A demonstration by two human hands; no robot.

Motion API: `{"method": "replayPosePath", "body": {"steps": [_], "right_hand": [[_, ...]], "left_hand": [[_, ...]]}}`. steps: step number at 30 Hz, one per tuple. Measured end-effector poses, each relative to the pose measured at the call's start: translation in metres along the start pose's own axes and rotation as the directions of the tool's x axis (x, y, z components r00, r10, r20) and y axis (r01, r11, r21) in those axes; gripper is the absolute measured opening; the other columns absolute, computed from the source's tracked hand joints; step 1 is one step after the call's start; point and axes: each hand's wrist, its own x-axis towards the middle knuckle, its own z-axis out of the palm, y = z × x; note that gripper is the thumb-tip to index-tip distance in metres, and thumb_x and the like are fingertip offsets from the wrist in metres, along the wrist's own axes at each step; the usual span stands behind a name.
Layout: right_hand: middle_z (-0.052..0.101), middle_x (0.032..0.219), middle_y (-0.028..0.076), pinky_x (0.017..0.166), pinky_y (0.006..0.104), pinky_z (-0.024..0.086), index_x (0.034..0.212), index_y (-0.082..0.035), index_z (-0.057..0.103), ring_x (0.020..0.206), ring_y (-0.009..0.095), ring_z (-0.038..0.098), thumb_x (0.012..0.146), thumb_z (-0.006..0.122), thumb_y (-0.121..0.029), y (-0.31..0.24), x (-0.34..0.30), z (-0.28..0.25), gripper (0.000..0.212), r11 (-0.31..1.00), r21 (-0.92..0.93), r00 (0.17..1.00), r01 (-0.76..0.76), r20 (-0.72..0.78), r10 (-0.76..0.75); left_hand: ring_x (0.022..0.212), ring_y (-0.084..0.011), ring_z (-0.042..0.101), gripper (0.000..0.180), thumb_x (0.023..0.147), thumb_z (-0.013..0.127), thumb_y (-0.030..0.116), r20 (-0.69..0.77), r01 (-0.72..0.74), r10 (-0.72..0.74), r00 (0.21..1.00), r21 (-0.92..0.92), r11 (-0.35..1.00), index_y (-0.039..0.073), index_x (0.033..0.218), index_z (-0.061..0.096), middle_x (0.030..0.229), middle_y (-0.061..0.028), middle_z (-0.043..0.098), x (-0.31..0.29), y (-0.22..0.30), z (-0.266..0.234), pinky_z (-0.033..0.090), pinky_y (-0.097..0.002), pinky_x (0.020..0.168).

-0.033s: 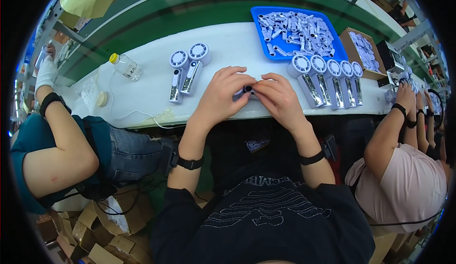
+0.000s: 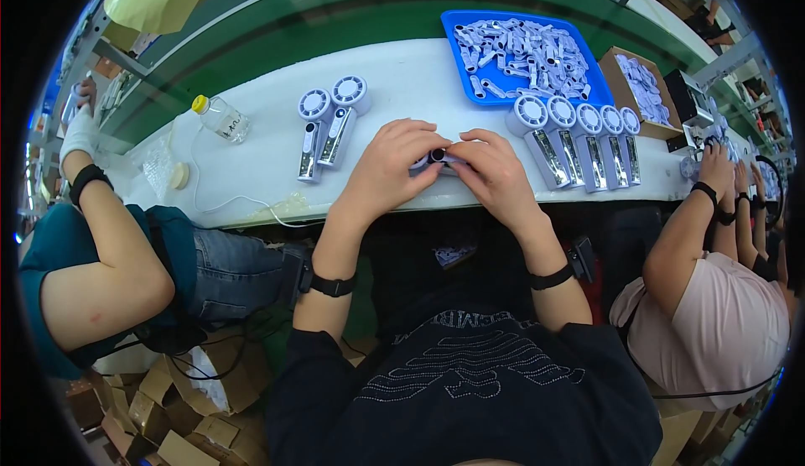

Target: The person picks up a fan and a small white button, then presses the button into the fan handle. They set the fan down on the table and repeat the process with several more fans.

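My left hand and my right hand meet at the near edge of the white table, both closed on a small white plastic piece with a dark round spot. Fingers cover most of this piece, so its full shape is hidden. To the left of my hands lie two white handheld fans with round grilles and their handles toward me. On the right, a row of several handheld fans shows bare electronics along the handles.
A blue tray heaped with small white plastic parts stands behind the row, beside a cardboard box of similar parts. A yellow-capped bottle and a white cable are at left. Co-workers sit on both sides.
Almost nothing differs. My hands have shifted very slightly and still hold the white piece together.
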Motion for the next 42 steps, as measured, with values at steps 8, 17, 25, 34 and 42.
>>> {"method": "replayPosePath", "body": {"steps": [8,17,25,34,42], "right_hand": [[0.075,0.112,0.012,0.084,0.0362,0.062,0.117,-0.001,0.077,0.102,0.028,0.075,0.095,0.079,-0.002,-0.002,-0.017,0.014,0.022,0.912,0.305,0.956,-0.275,-0.012,0.293],[0.075,0.108,0.012,0.083,0.0356,0.061,0.113,-0.001,0.08,0.098,0.027,0.076,0.095,0.079,-0.001,0.008,-0.02,0.017,0.018,0.917,0.338,0.966,-0.214,-0.063,0.249],[0.075,0.111,0.013,0.085,0.0357,0.062,0.113,-0.001,0.081,0.1,0.027,0.076,0.094,0.079,0.0,0.005,-0.019,0.013,0.019,0.915,0.326,0.965,-0.236,-0.033,0.261],[0.075,0.118,0.014,0.09,0.0381,0.062,0.117,0.002,0.078,0.105,0.03,0.075,0.092,0.08,0.0,-0.001,-0.023,0.017,0.025,0.938,0.262,0.965,-0.227,-0.067,0.252],[0.075,0.115,0.014,0.091,0.0403,0.061,0.116,0.001,0.077,0.107,0.032,0.073,0.091,0.08,-0.003,0.002,-0.028,0.019,0.026,0.959,0.219,0.97,-0.178,-0.123,0.208]], "left_hand": [[0.113,-0.0322,0.074,0.023,0.087,0.084,0.006,0.042,-0.098,0.101,0.994,-0.065,0.993,0.004,0.11,0.08,0.111,-0.0103,0.08,0.004,-0.013,-0.002,0.059,-0.0413,0.099],[0.108,-0.0276,0.075,0.021,0.086,0.085,0.008,0.016,-0.228,0.228,0.973,-0.003,0.974,0.003,0.107,0.081,0.109,-0.0086,0.079,0.004,-0.019,0.007,0.058,-0.0438,0.099],[0.108,-0.0297,0.074,0.023,0.085,0.086,0.007,0.063,-0.21,0.21,0.976,-0.009,0.978,0.003,0.107,0.08,0.11,-0.0082,0.078,0.004,-0.017,0.006,0.059,-0.0432,0.096],[0.108,-0.0304,0.074,0.022,0.084,0.086,0.005,-0.047,-0.209,0.21,0.977,0.029,0.977,0.002,0.105,0.079,0.109,-0.0086,0.078,-0.006,-0.025,0.02,0.058,-0.0433,0.094],[0.106,-0.0313,0.074,0.024,0.081,0.086,0.004,-0.076,-0.257,0.261,0.962,0.063,0.964,0.002,0.104,0.079,0.108,-0.0094,0.078,-0.002,-0.024,0.023,0.057,-0.0425,0.093]]}}
